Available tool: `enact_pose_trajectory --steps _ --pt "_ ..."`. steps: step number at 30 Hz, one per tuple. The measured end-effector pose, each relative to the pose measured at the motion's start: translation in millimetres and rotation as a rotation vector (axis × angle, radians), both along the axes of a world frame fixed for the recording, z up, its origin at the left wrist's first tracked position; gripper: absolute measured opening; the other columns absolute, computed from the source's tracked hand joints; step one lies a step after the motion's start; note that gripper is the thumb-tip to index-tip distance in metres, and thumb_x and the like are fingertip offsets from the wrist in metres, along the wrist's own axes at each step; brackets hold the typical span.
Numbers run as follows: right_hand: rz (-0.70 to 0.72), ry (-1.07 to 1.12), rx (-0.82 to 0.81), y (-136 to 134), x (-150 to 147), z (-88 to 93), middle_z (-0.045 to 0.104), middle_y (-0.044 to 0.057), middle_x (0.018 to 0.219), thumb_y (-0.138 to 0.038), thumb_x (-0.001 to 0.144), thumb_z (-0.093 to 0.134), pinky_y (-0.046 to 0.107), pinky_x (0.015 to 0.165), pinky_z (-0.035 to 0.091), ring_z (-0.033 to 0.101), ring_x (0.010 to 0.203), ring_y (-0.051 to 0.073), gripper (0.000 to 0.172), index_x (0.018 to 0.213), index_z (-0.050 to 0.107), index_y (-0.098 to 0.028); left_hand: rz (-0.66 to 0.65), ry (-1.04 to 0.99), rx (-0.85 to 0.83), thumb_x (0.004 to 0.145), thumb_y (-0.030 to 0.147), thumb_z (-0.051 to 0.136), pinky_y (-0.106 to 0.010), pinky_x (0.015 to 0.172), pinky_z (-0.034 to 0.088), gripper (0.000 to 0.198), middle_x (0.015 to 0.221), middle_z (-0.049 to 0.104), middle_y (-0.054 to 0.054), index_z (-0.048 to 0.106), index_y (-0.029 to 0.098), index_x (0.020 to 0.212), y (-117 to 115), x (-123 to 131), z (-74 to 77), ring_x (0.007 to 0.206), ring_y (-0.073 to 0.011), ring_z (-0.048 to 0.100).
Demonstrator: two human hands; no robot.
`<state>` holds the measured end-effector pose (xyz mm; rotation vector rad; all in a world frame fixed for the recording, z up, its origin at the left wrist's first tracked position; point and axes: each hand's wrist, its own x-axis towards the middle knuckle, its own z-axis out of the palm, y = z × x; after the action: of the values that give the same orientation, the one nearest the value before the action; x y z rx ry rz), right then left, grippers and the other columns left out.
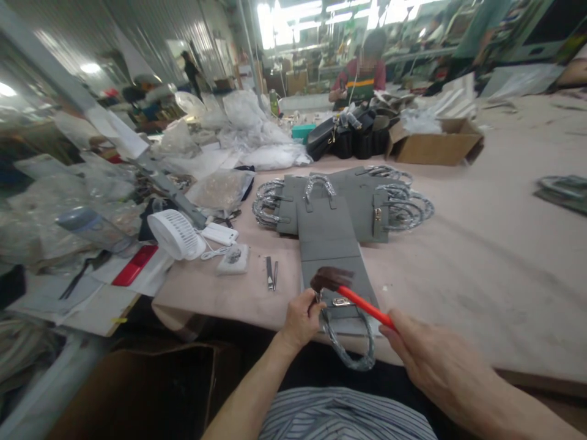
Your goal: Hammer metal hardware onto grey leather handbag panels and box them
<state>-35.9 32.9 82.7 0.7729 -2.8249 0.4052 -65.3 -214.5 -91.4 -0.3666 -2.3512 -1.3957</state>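
My right hand (422, 348) is wrapped round the red handle of a claw hammer (367, 304). The hammer's dark, slightly blurred head is directly above the fingertips of my left hand (301, 318). Those fingers are pinched together at the near left edge of a grey bag panel (334, 244); whatever they hold is mostly covered by the hammer head. The panel lies flat, with a metal clasp plate (340, 301) near its close end. A plastic-wrapped handle (353, 365) hangs from that end over the table edge, and another wrapped handle (320, 185) is at the far end.
More grey panels (358, 205) with wrapped handles lie beyond. Two slim metal tools (269, 273), a white fan (177, 234) and a power bank (220, 234) are on the left. Black bags (343, 137) and a cardboard box (435, 146) stand farther back. A person (362, 76) sits opposite.
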Motion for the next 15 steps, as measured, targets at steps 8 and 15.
enact_pose_trajectory --steps 8,15 --pt "0.015 0.171 -0.255 -14.2 -2.8 14.7 0.051 -0.005 0.051 -0.032 0.105 0.040 0.027 0.042 0.027 0.042 0.036 0.011 0.026 0.080 0.046 -0.025 -0.013 0.026 0.022 0.090 0.016 0.057 -0.032 0.087 0.061 0.019 0.101 0.077 -0.009 0.067 0.019 0.106 0.2 -0.3 0.1 0.095 -0.0205 0.075" --pt "-0.111 -0.203 -0.129 14.4 -6.1 -21.2 0.058 -0.001 0.053 -0.045 0.100 0.042 0.030 0.047 0.024 0.050 0.043 0.017 0.029 0.083 0.053 -0.024 -0.003 0.000 -0.014 0.092 0.018 0.056 -0.031 0.082 0.061 0.020 0.101 0.076 -0.008 0.066 0.019 0.109 -0.4 1.1 -0.5 0.090 -0.0197 0.074"
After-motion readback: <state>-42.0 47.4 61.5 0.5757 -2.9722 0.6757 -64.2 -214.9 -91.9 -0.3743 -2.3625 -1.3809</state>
